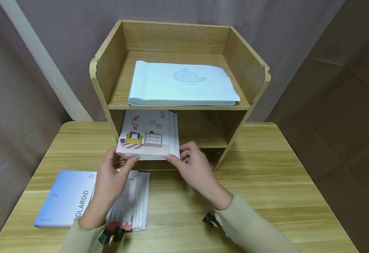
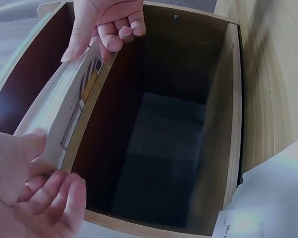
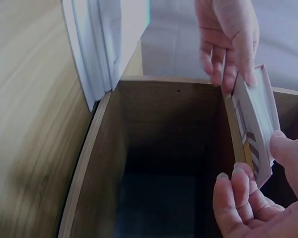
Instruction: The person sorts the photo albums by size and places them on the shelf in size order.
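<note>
Two hands pinch a flat, rectangular illustrated book (image 1: 151, 128) at the front of a wood-grained shelf unit (image 1: 178, 38).

Left hand (image 1: 112, 177) and right hand (image 1: 197, 167) grip its near corners, fingers bent; it juts from the middle compartment (image 1: 209, 128), towards the left wall. Only the head view shows the smooth blue POLAROID book (image 1: 65, 198) by the left edge of the table (image 1: 291, 203); the wrist views reveal the lower compartment (image 2: 159, 163), its dim floor perhaps smooth.
</note>
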`<act>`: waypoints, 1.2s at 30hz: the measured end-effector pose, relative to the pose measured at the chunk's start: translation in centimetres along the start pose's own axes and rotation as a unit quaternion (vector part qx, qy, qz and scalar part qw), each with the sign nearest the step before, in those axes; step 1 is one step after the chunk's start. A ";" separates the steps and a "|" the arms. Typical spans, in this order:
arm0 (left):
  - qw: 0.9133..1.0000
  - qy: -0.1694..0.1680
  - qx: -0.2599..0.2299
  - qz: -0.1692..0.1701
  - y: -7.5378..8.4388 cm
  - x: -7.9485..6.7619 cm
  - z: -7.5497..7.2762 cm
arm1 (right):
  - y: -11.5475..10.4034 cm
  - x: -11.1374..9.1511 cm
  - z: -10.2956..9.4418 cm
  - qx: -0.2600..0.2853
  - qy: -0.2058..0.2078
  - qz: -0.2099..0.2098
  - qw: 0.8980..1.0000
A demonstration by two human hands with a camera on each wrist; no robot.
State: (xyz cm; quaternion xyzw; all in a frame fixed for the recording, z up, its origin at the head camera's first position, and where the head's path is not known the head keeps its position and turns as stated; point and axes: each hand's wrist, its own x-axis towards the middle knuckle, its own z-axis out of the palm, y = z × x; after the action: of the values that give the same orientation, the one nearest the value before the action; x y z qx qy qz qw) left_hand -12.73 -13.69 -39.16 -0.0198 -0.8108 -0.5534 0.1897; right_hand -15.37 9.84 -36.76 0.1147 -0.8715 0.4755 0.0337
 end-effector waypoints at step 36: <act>0.989 0.131 0.067 0.001 -0.9 2.2 0.6 | 0.2 2.4 1.0 -0.193 0.123 -0.114 0.967</act>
State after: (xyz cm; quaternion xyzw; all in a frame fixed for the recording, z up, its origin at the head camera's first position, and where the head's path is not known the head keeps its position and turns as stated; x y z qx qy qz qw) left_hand -15.15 -13.89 -39.38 0.0649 -0.8142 -0.4954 0.2957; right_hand -17.69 8.68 -37.07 0.1459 -0.9170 0.3019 0.2159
